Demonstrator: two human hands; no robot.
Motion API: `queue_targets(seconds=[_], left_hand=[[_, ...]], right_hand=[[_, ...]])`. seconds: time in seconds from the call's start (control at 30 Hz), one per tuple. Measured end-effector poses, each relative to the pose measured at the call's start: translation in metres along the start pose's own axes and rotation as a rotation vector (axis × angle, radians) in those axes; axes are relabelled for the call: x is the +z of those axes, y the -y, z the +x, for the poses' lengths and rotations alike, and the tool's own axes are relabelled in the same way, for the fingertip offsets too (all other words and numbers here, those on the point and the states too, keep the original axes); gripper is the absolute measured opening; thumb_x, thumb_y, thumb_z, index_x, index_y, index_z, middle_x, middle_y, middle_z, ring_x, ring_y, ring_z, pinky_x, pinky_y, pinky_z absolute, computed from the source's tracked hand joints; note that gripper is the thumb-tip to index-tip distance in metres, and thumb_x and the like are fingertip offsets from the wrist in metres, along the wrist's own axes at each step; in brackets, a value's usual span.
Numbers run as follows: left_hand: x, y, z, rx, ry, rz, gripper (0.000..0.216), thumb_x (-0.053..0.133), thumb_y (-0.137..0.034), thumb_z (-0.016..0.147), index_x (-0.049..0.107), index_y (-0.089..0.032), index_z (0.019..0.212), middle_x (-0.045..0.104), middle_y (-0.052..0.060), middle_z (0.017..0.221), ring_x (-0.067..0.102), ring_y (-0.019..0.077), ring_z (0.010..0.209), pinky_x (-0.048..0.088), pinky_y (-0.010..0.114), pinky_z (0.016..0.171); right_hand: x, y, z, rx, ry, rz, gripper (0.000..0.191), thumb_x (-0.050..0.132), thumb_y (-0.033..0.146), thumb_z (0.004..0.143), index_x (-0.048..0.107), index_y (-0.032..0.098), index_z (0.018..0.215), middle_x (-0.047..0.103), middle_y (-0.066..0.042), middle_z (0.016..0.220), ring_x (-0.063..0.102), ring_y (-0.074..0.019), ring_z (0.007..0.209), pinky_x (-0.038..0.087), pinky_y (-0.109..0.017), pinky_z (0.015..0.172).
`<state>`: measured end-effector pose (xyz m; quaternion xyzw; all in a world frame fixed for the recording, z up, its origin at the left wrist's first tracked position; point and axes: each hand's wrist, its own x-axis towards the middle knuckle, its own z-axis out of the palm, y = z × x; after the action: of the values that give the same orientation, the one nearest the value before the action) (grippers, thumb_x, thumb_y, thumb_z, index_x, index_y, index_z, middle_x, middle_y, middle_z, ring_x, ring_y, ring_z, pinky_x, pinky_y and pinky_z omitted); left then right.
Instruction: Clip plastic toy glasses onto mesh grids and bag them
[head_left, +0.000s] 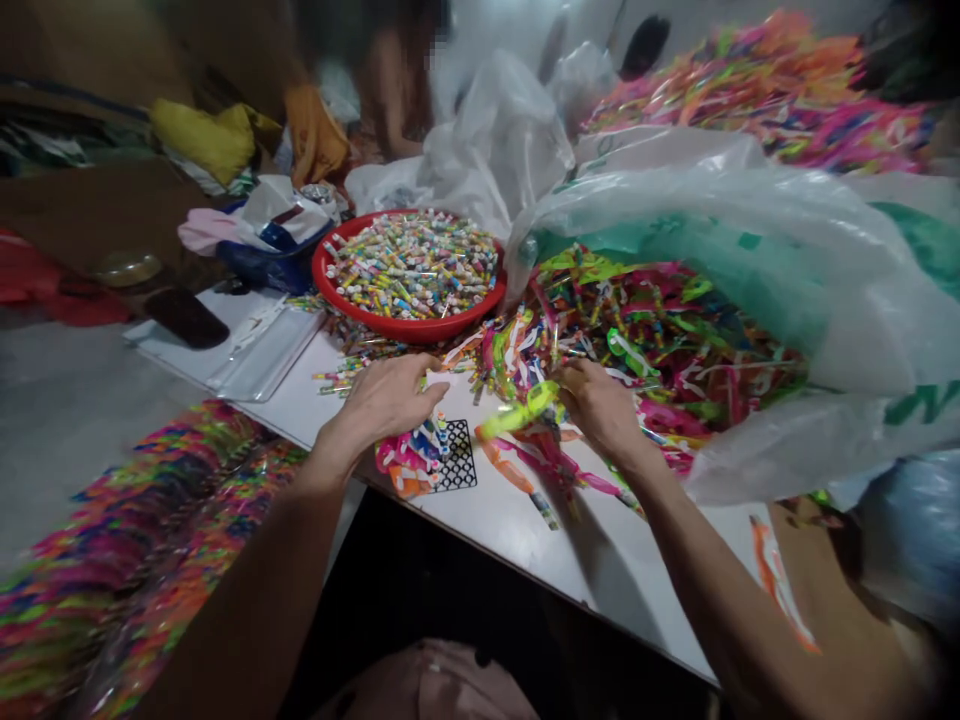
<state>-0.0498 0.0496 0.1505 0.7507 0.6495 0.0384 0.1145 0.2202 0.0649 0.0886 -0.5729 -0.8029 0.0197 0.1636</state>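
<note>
My left hand [386, 398] rests palm down on a small bunch of colourful plastic strips [409, 458] at the white board's [517, 520] near edge, fingers curled over them. My right hand [600, 405] pinches a yellow-green strip [517, 412] that stretches toward my left hand. Just beyond both hands lies a big heap of bright strips [652, 340] spilling out of a clear plastic bag [795, 290]. A small black grid mat [457, 458] lies between my hands.
A red bowl [334, 290] full of small wrapped rolls stands behind my left hand. Another strip pile [757, 90] lies at the far right and a third [127, 560] at the lower left. Cloths, bags and a person sit at the back.
</note>
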Motion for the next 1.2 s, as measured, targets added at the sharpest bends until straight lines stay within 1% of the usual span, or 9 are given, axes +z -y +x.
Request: queue_targets(seconds=[0.1,0.27,0.4,0.6,0.73,0.9,1.0,1.1,1.2], left_hand=[[0.001,0.000,-0.001,-0.005,-0.011,0.005,0.043,0.041,-0.044,0.086,0.059,-0.024,0.120,0.066,0.005,0.119,0.061,0.0295,0.106,0.045,0.039,0.089],[0.004,0.001,-0.002,0.018,-0.038,0.000,0.044,0.038,-0.047,0.088,0.061,-0.024,0.118,0.066,0.005,0.117,0.061,0.0285,0.107,0.045,0.039,0.089],[0.006,0.002,-0.002,0.017,-0.056,-0.012,0.042,0.039,-0.045,0.088,0.062,-0.025,0.116,0.067,0.005,0.115,0.061,0.0279,0.105,0.046,0.039,0.087],[0.009,0.003,-0.001,0.015,-0.080,-0.012,0.042,0.038,-0.045,0.088,0.063,-0.024,0.115,0.069,0.006,0.110,0.064,0.0274,0.099,0.047,0.040,0.084],[0.011,0.005,-0.001,0.032,-0.095,-0.012,0.043,0.036,-0.046,0.089,0.063,-0.024,0.114,0.069,0.007,0.109,0.064,0.0278,0.098,0.047,0.040,0.084],[0.009,0.003,0.000,0.043,-0.086,-0.021,0.045,0.033,-0.048,0.090,0.064,-0.023,0.113,0.070,0.007,0.107,0.064,0.0287,0.098,0.047,0.040,0.084],[0.006,0.001,0.001,-0.002,-0.093,-0.011,0.050,0.030,-0.052,0.089,0.065,-0.023,0.109,0.071,0.009,0.104,0.065,0.0310,0.096,0.048,0.042,0.082],[0.004,0.002,0.001,-0.005,-0.072,-0.012,0.049,0.031,-0.052,0.089,0.066,-0.023,0.108,0.071,0.010,0.103,0.065,0.0320,0.095,0.048,0.043,0.081],[0.004,0.005,0.001,0.040,-0.062,-0.028,0.046,0.034,-0.050,0.088,0.065,-0.024,0.109,0.070,0.008,0.106,0.064,0.0311,0.098,0.047,0.042,0.083]], right_hand=[[0.020,0.043,-0.030,0.205,-0.083,0.429,0.023,0.055,0.038,0.085,0.061,0.016,0.091,0.057,-0.001,0.068,0.050,-0.0145,0.060,0.037,-0.025,0.056],[0.083,0.113,-0.070,0.441,0.107,0.975,0.031,0.068,0.046,0.070,0.056,0.017,0.071,0.046,0.006,0.051,0.041,-0.0103,0.048,0.032,-0.022,0.046],[0.083,0.116,-0.073,0.553,0.060,1.033,0.034,0.068,0.046,0.071,0.050,0.019,0.061,0.052,0.004,0.050,0.046,-0.0110,0.047,0.036,-0.023,0.049],[0.098,0.116,-0.075,0.493,0.115,1.205,0.027,0.059,0.042,0.078,0.057,0.017,0.088,0.065,-0.002,0.067,0.059,-0.0165,0.059,0.047,-0.028,0.058],[0.113,0.123,-0.076,0.367,0.039,0.940,0.022,0.048,0.031,0.086,0.058,0.017,0.099,0.068,-0.009,0.090,0.063,-0.0204,0.083,0.050,-0.033,0.076],[0.102,0.148,-0.052,0.234,0.386,0.247,0.024,0.038,0.009,0.086,0.058,0.014,0.099,0.064,-0.014,0.098,0.063,-0.0206,0.083,0.045,-0.030,0.069],[0.088,0.154,-0.039,0.268,0.518,0.133,0.029,0.034,0.006,0.087,0.054,0.012,0.107,0.063,-0.014,0.098,0.063,-0.0197,0.081,0.042,-0.028,0.065],[0.070,0.133,-0.051,0.190,0.507,0.222,0.020,0.042,0.012,0.087,0.057,0.014,0.100,0.063,-0.010,0.097,0.061,-0.0183,0.088,0.041,-0.025,0.069],[0.054,0.096,-0.085,0.339,0.431,0.084,0.019,0.042,0.014,0.087,0.059,0.016,0.097,0.060,-0.012,0.105,0.059,-0.0195,0.092,0.039,-0.026,0.068]])
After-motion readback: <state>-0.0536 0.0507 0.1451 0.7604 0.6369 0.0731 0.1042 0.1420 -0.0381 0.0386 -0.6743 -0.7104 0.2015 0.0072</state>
